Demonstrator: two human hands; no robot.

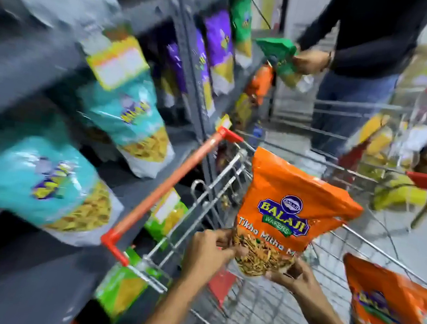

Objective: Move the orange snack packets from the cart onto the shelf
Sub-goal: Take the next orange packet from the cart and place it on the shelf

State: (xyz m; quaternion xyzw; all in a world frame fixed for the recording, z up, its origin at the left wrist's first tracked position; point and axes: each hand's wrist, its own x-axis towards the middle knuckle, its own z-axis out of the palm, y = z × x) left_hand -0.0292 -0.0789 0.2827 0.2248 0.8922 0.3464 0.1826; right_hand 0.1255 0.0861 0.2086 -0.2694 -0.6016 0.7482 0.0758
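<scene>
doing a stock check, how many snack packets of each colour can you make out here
Counts are approximate, as the view is blurred.
orange packets: 3
teal packets: 2
purple packets: 3
dark green packets: 2
light green packets: 2
total: 12

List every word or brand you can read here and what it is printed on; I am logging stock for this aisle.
"BALAJI" on the held orange packet
"WAFERS" below it, same packet
"Tikha Mitha M", cut off by the packet's fold, same packet
Small round emblem above "BALAJI": too small to read
Second orange packet in the cart: logo blurred
Teal packets, purple packets and shelf tag: blurred, unreadable
</scene>
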